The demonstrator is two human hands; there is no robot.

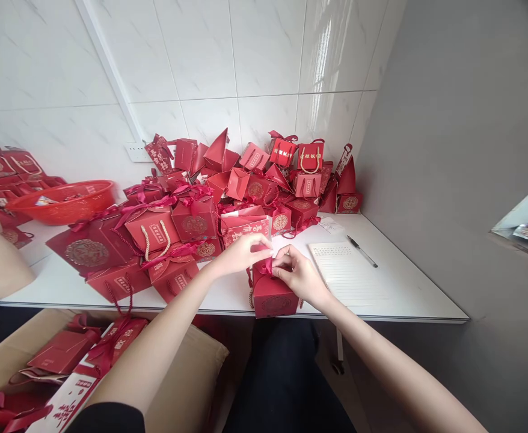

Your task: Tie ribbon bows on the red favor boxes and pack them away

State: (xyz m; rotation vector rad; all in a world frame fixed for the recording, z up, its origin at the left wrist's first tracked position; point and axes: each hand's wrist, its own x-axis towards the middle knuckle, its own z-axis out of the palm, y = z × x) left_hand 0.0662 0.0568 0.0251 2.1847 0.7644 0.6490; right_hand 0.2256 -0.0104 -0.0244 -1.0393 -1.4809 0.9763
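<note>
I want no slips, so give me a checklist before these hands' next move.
1. Right hand at the crimson satiny ribbon on the square red cardboard box: ok.
2. Grip of left hand: cannot tell, contact hidden.
3. Box upright on the white tabletop: ok.
4. Box back from the tabletop's front edge: not ok, right at it.
5. Lined white paper notepad apart from box: ok.

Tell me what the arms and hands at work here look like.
They are a person's own. A black sleeve edges into view on the left arm; no sleeve shows on the right arm. Both forearms are bare, and neither the left hand nor the right hand wears a glove.
</note>
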